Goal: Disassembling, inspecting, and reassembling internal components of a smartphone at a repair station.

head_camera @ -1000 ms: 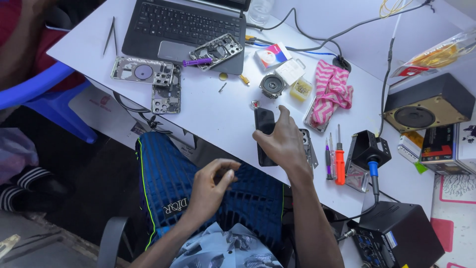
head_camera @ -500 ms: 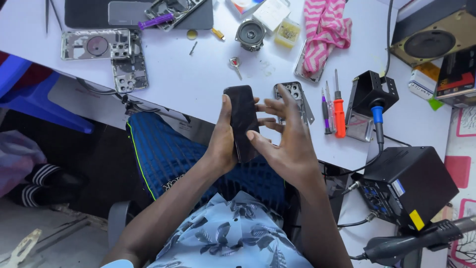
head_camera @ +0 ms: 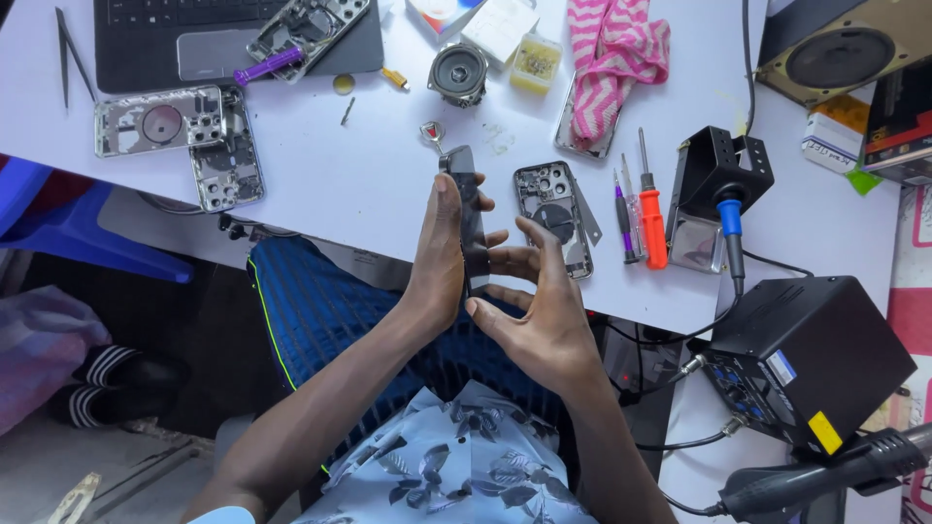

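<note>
Head view: left hand grips a dark phone, held on edge above the near edge of the white tabletop. Right hand is open, fingers spread, fingertips touching the phone's lower end. Just beside it lies a bare phone frame, then an orange screwdriver. Soldering station sits off the near right corner.

A big white bench fills the top. A blue chair stands at the left. The grey floor below looks dim.
</note>
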